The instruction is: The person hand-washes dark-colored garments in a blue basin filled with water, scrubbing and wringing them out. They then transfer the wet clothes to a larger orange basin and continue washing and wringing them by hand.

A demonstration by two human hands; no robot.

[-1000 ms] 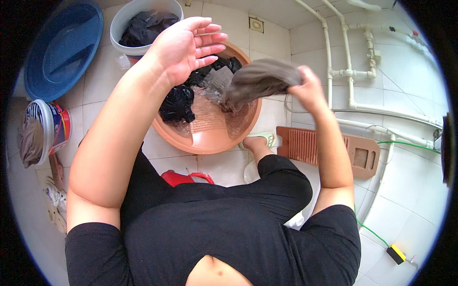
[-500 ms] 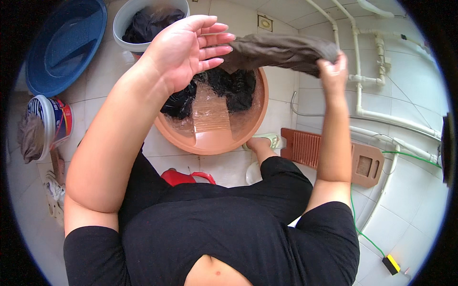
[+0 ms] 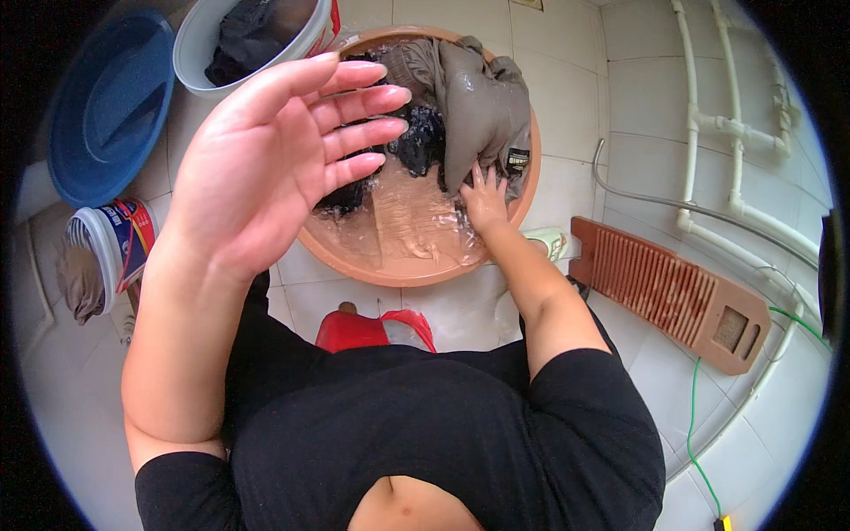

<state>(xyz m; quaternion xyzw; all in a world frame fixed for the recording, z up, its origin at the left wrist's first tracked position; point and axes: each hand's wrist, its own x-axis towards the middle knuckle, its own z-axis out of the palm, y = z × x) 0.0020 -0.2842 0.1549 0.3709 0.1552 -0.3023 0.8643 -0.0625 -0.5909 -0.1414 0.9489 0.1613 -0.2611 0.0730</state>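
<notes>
My left hand [image 3: 266,159] is raised with its palm showing and fingers stretched out, holding nothing. It hides the left part of the orange-brown tub [image 3: 345,261] below. My right hand [image 3: 486,199] lies with spread fingers against the lower edge of a grey-brown garment [image 3: 482,102]. That garment is heaped over the tub's right side, partly over its rim. Black wet clothing [image 3: 421,142] sits in the water beside it. A ribbed washboard surface [image 3: 412,212] shows in the middle of the tub, under shallow water.
At the upper left are a blue basin [image 3: 111,106] and a white bucket [image 3: 190,57] with dark clothing. A printed bucket [image 3: 128,234] with a grey cloth stands at the left. To the right lie a brown washboard [image 3: 660,288] and white pipes [image 3: 695,106]. Something red [image 3: 354,332] is near my legs.
The grey-brown garment, held up in my right hand before, now lies in the tub. My right hand has come down and let go of it. My left hand has shifted left and looks larger.
</notes>
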